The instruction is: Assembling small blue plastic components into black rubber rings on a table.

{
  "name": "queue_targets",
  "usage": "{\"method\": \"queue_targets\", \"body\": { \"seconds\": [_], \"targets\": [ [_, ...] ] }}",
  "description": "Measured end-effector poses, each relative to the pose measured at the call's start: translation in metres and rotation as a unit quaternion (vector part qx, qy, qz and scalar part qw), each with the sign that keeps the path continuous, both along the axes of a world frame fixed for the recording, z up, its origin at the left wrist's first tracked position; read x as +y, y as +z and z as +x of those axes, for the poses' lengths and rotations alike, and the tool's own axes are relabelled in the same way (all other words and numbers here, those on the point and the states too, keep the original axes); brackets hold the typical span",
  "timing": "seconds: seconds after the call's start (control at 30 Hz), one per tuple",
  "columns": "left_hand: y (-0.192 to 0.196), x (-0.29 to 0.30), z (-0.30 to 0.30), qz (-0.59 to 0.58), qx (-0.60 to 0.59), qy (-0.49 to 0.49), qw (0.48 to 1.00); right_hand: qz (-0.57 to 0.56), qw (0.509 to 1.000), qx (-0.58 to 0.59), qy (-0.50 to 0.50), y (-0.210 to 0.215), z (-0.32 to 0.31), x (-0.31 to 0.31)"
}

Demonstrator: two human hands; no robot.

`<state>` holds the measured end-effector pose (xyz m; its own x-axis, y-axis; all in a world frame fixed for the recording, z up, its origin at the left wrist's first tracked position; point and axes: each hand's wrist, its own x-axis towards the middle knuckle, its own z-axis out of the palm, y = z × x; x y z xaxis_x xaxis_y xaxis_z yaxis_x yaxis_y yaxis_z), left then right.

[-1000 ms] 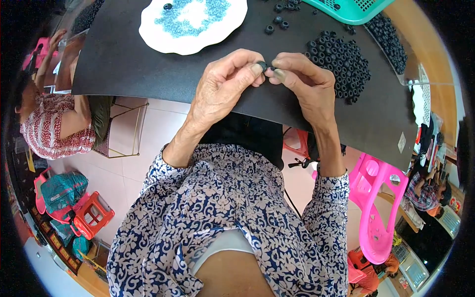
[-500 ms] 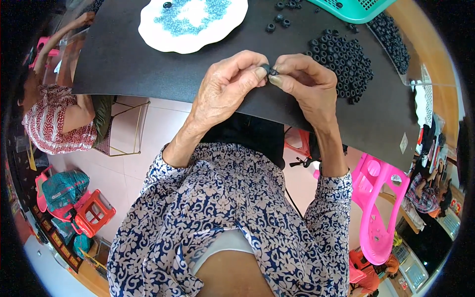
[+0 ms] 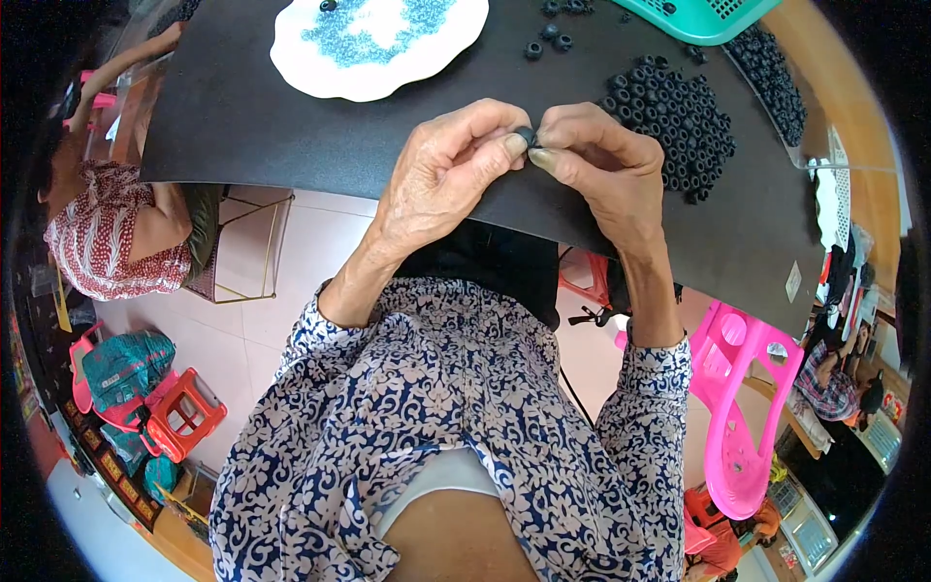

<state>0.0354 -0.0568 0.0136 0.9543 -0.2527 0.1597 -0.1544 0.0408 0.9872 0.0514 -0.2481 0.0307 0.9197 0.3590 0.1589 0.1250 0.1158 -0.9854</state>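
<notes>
Over the near edge of the dark table, my left hand (image 3: 451, 170) pinches a small round black part (image 3: 527, 135) between thumb and forefinger. It resembles the ring-shaped pieces in the pile. My right hand (image 3: 606, 165) meets it from the other side, thumb and forefinger pinched close at the part's edge. Whatever lies between those right fingertips is mostly hidden. Just beyond my right hand spreads a pile of black ring-shaped parts (image 3: 684, 121) with holes in their middles. Several similar loose parts (image 3: 551, 31) lie farther back.
A scalloped white plate (image 3: 291, 68) with a blue pattern stands at the back left, one black piece on it. A green basket (image 3: 713, 37) and a clear tray of black parts (image 3: 771, 82) stand back right. A pink stool (image 3: 742, 407) is right; another person (image 3: 121, 228) sits left.
Both hands stay almost in place. The fingertips have shifted slightly and the black part has turned a little between them, showing more of its rounded side.
</notes>
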Motion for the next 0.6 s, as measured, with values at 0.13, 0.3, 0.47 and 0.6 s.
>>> {"method": "queue_targets", "body": {
  "seconds": [0.13,0.3,0.47,0.6],
  "targets": [
    [0.001,-0.002,0.001,-0.011,0.009,-0.003,1.000,-0.025,0.999,-0.018,-0.015,-0.002,0.002,-0.004],
    [-0.003,-0.003,0.003,-0.023,0.008,0.000,1.000,0.015,0.997,0.067,-0.039,0.001,-0.001,-0.001],
    [-0.002,-0.005,0.004,-0.028,0.026,-0.010,0.999,0.059,0.997,0.041,-0.025,-0.007,0.002,-0.003],
    [-0.006,-0.008,0.006,-0.036,0.021,-0.002,0.999,0.054,0.998,0.008,-0.011,-0.009,0.004,-0.006]
  ]
}}
